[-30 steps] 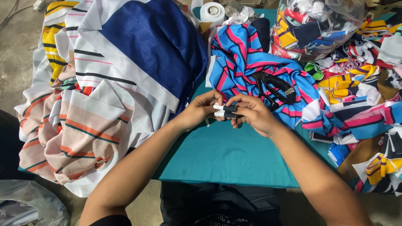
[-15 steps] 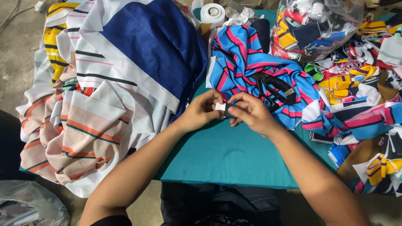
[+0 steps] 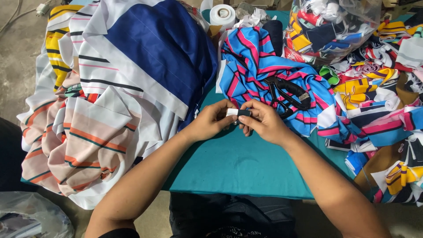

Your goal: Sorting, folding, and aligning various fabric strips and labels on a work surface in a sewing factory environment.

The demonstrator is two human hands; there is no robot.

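Over the teal table (image 3: 246,167) both my hands meet on a small black and white cloth piece (image 3: 238,113). My left hand (image 3: 211,120) pinches its white end, and my right hand (image 3: 261,121) grips the black end with curled fingers. Just beyond them lies a blue, pink and black striped cloth (image 3: 260,70), with black scissors (image 3: 288,92) resting on it.
A big pile of striped fabric (image 3: 110,88) in blue, white, peach and yellow hangs over the table's left side. A clear bag of scraps (image 3: 326,26) and loose colourful scraps (image 3: 383,101) fill the right. A white tape roll (image 3: 222,14) stands at the back.
Both hands stay together on the small cloth piece, shifting only slightly as the fingers work it. Nothing else has moved.
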